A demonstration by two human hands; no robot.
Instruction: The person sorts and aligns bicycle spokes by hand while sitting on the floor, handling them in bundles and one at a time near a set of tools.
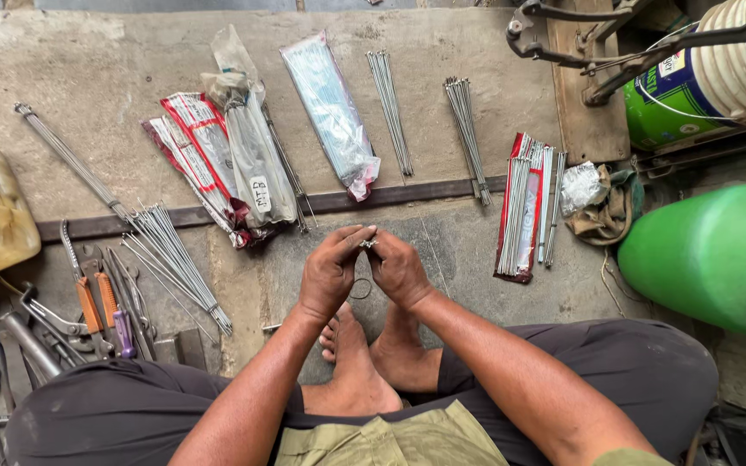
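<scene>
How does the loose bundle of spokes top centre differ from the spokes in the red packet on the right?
The loose bundle of spokes lies bare on the concrete floor, while the spokes in the red packet rest on red-edged wrapping. The loose bundle is narrow and tight; the red packet's spokes are spread wider, some beside the wrapper. Both are thin, straight, silvery rods lying beyond the hands, roughly lengthwise away from the person.

Person seen from above: dark charcoal trousers (615, 362), an olive-green shirt (390, 440), bare forearms, bare feet (373, 354); no gloves, watch or rings visible on the fingers (351, 242).
</scene>
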